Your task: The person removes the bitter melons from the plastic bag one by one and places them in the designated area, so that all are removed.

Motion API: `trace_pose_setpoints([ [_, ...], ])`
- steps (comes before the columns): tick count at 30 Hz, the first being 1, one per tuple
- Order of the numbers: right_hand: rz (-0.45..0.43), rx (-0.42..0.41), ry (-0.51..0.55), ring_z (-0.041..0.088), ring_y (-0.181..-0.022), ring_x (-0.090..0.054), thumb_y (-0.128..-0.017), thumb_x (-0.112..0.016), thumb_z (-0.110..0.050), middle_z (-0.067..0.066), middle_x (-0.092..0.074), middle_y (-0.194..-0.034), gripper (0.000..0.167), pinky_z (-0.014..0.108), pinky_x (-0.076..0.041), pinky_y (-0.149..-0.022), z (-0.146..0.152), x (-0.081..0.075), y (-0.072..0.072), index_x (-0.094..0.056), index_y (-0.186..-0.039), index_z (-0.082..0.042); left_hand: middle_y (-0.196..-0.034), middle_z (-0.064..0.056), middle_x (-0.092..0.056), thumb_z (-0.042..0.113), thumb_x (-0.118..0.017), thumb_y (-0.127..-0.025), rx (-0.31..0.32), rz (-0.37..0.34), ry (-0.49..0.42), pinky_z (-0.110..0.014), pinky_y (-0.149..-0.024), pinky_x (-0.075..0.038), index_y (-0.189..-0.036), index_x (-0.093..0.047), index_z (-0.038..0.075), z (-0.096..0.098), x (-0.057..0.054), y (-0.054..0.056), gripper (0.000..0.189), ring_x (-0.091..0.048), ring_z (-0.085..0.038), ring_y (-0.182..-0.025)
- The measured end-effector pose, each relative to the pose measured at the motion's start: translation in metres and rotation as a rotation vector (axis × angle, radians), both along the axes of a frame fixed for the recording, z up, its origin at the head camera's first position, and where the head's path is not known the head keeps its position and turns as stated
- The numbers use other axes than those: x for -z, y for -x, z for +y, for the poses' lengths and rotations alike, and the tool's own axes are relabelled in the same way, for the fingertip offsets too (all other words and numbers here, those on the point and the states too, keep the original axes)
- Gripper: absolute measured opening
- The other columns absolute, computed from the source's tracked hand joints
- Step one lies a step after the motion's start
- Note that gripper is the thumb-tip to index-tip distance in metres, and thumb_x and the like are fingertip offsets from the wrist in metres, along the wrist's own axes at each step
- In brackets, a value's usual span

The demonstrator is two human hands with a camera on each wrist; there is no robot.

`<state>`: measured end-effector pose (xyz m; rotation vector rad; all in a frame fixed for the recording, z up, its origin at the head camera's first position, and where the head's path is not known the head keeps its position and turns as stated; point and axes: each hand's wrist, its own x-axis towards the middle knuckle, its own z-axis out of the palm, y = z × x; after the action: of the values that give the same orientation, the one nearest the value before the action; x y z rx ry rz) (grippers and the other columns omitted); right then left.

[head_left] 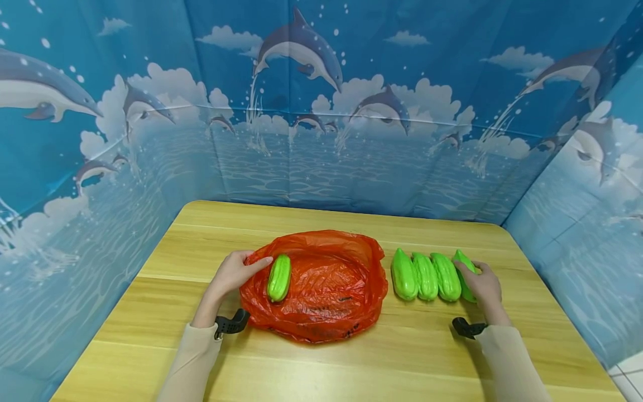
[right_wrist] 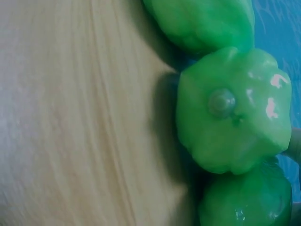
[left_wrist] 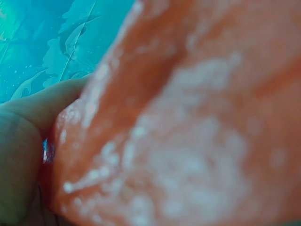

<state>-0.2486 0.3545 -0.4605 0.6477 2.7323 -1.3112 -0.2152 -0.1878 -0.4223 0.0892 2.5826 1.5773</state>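
A red plastic bag [head_left: 329, 287] lies spread with its mouth facing up on the table. At its left rim, my left hand [head_left: 233, 274] holds the film, thumb over the edge and fingers behind it. The bag [left_wrist: 178, 132] fills most of the left wrist view, blurred. Inside, by the thumb, sits one green bitter gourd [head_left: 279, 279]. Several more stand side by side in a row right of the bag. My right hand [head_left: 486, 287] grips the rightmost gourd [head_left: 463, 268], its thumb on the near-left side. The right wrist view shows a gourd's stem end [right_wrist: 235, 110] close up.
The wooden table [head_left: 321, 368] has rounded far corners. A blue dolphin-print curtain [head_left: 311, 156] hangs behind it and along both sides. Each wrist wears a black camera mount; the right one is near the table surface.
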Motion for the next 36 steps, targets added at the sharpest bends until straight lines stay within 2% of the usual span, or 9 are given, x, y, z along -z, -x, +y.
trace_pose_setpoints([
  [12, -0.022, 0.012, -0.069, 0.054, -0.128, -0.022, -0.089, -0.034, -0.069, 0.038, -0.022, -0.142, 0.099, 0.059, -0.025, -0.101, 0.0, 0.001, -0.001, -0.019, -0.144, 0.012, -0.06, -0.007, -0.058, 0.041, -0.067, -0.088, -0.007, 0.001, -0.002, -0.032, -0.052, -0.051, -0.078, -0.06, 0.003, 0.0, -0.002, -0.001, 0.041, -0.06, -0.022, -0.053],
  [23, -0.028, 0.033, -0.056, 0.054, -0.127, -0.023, -0.089, -0.033, -0.069, 0.038, -0.021, -0.142, 0.099, 0.059, -0.026, -0.1, 0.003, -0.001, -0.006, -0.019, -0.144, 0.012, -0.058, -0.005, -0.055, 0.043, -0.066, -0.087, -0.004, 0.01, 0.008, -0.031, -0.053, -0.05, -0.076, -0.058, 0.002, -0.001, -0.002, -0.002, 0.044, -0.059, -0.022, -0.052],
  [29, 0.037, 0.049, -0.043, 0.052, -0.123, -0.03, -0.09, -0.036, -0.065, 0.038, -0.027, -0.139, 0.095, 0.058, -0.031, -0.097, 0.005, -0.005, -0.012, -0.02, -0.143, 0.012, -0.058, -0.005, -0.056, 0.046, -0.066, -0.087, -0.004, 0.008, 0.0, -0.032, -0.053, -0.05, -0.077, -0.058, 0.003, -0.003, -0.002, -0.002, 0.045, -0.059, -0.021, -0.052],
  [32, 0.108, 0.082, -0.048, 0.051, -0.119, -0.036, -0.092, -0.039, -0.06, 0.038, -0.032, -0.135, 0.089, 0.058, -0.034, -0.092, 0.004, -0.006, -0.014, -0.023, -0.143, 0.011, -0.059, -0.006, -0.057, 0.047, -0.066, -0.087, -0.002, 0.009, -0.006, -0.031, -0.053, -0.05, -0.078, -0.059, 0.004, -0.004, -0.001, -0.002, 0.045, -0.059, -0.021, -0.052],
  [36, 0.243, 0.125, -0.064, 0.049, -0.118, -0.037, -0.094, -0.045, -0.05, 0.035, -0.036, -0.134, 0.078, 0.058, -0.034, -0.09, 0.001, -0.011, -0.014, -0.028, -0.143, 0.008, -0.059, -0.005, -0.055, 0.047, -0.066, -0.087, -0.008, 0.022, 0.002, -0.03, -0.052, -0.048, -0.076, -0.058, 0.004, -0.005, 0.0, -0.001, 0.045, -0.057, -0.019, -0.051],
])
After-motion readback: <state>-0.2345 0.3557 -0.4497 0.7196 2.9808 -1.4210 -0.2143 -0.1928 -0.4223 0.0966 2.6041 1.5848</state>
